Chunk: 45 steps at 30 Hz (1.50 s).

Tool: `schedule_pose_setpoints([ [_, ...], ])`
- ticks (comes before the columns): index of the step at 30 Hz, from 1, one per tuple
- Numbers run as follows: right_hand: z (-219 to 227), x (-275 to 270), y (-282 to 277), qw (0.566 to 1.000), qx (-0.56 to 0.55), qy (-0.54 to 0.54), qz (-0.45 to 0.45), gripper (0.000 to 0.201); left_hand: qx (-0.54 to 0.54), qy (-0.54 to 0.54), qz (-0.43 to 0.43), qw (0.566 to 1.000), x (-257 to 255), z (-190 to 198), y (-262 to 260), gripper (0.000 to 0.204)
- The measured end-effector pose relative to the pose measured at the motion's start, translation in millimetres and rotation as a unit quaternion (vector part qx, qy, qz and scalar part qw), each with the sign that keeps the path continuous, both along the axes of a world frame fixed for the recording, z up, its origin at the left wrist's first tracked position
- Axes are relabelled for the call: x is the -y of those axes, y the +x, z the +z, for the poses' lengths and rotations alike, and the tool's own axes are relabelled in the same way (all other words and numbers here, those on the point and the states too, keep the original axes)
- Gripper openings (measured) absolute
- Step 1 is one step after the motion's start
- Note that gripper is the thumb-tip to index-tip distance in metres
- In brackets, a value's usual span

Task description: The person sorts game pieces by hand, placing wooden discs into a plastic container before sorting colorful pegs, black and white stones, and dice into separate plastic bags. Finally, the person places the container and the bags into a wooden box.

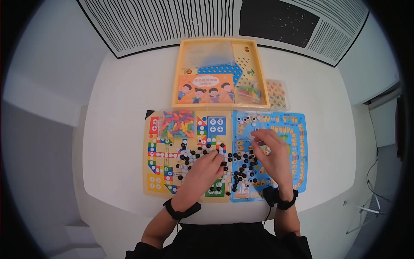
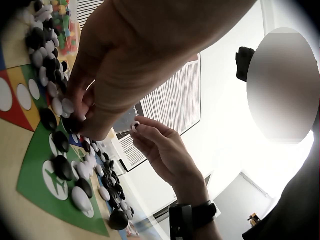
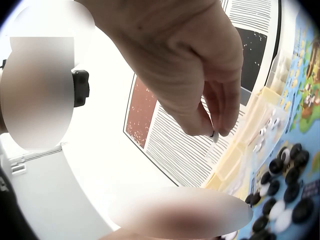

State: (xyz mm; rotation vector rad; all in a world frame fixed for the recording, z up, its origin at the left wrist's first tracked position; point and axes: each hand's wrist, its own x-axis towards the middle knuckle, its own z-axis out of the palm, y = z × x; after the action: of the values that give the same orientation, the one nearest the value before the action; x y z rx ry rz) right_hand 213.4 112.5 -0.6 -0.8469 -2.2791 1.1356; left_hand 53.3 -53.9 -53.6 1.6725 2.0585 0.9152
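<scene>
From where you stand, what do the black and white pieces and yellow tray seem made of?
Black pieces and white pieces: smooth plastic or glass, perhaps, from their rounded, softly shining surfaces. Yellow tray: possibly plastic; its even-coloured rim shows no clear grain.

The left hand (image 1: 203,171) hung low, fingers bent downward; the right hand (image 1: 276,156) was raised, thumb and fingertips pinched together.

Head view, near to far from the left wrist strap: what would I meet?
Black wrist strap, left hand, clear plastic box of multicoloured pegs, orange rectangular booklet, black-framed striped black-and-white artwork.
</scene>
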Motion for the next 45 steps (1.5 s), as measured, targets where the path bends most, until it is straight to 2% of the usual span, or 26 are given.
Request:
schedule_pose_setpoints([
  [2,0.9,-7.0,-0.1,0.995,-0.028,0.092,-0.034,0.021,-0.010,-0.008,-0.005,1.000,-2.9,-6.4,-0.5,0.019],
  [3,1.5,-8.1,2.8,0.995,-0.029,0.092,-0.032,0.021,-0.011,-0.008,-0.004,1.000,-2.8,-7.2,-1.0,0.019],
  [5,2.0,-5.6,14.8,0.999,-0.017,0.021,-0.045,0.021,-0.011,-0.008,-0.004,1.000,-1.4,-8.3,-1.0,0.019],
  [9,-19.6,-1.1,41.7,0.999,0.008,-0.004,-0.053,0.021,0.058,-0.028,0.008,0.998,3.7,-7.0,-1.9,0.019],
  [11,-25.4,4.7,51.7,0.998,0.019,-0.030,-0.054,0.022,0.127,-0.040,0.033,0.991,5.9,-2.4,-2.5,0.017],
  [14,-34.2,12.8,61.4,0.998,0.022,-0.023,-0.050,0.022,0.163,-0.030,0.031,0.986,1.9,9.8,-4.0,0.016],
  [17,-32.1,18.4,64.7,0.996,0.037,-0.065,-0.048,0.022,0.146,0.005,0.005,0.989,-17.3,27.1,-7.4,0.016],
  [21,-29.3,18.5,64.4,0.997,0.019,-0.056,-0.041,0.023,0.125,0.056,-0.017,0.990,-49.5,49.1,-9.4,0.015],
  [22,-30.1,18.1,64.7,0.999,0.019,-0.019,-0.030,0.023,0.123,0.041,-0.029,0.991,-54.8,51.8,-9.8,0.014],
  [24,-31.6,19.3,65.0,0.999,0.018,0.017,-0.022,0.023,0.120,0.024,-0.044,0.992,-60.5,52.2,-7.7,0.014],
  [30,-32.1,23.6,67.5,0.998,0.024,-0.044,-0.026,0.021,0.095,-0.009,-0.069,0.993,-62.9,37.4,-5.7,0.015],
  [32,-33.3,24.0,68.4,0.998,0.028,-0.043,-0.028,0.021,0.121,-0.033,-0.007,0.992,-59.3,36.7,-10.9,0.018],
  [33,-33.8,23.9,68.4,0.998,0.027,-0.044,-0.029,0.021,0.120,-0.034,-0.008,0.992,-59.5,36.5,-16.1,0.018],
  [35,-34.5,23.6,67.2,0.999,0.020,-0.034,-0.028,0.020,0.035,-0.033,0.105,0.993,-62.8,37.8,-30.9,0.021],
  [38,-35.8,23.3,66.1,0.999,0.024,-0.022,-0.025,0.021,0.083,-0.024,0.136,0.987,-61.4,39.9,-44.6,0.022],
  [42,-37.6,22.9,66.6,0.999,0.028,-0.029,-0.022,0.021,0.092,-0.008,0.113,0.989,-67.5,46.0,-39.0,0.023],
  [44,-38.4,21.8,65.7,0.999,0.040,-0.030,-0.015,0.021,0.095,0.047,0.039,0.994,-78.0,43.1,-31.8,0.021],
  [45,-37.9,22.3,65.7,0.999,0.041,-0.028,-0.011,0.021,0.096,0.049,0.043,0.993,-82.7,43.9,-28.4,0.021],
])
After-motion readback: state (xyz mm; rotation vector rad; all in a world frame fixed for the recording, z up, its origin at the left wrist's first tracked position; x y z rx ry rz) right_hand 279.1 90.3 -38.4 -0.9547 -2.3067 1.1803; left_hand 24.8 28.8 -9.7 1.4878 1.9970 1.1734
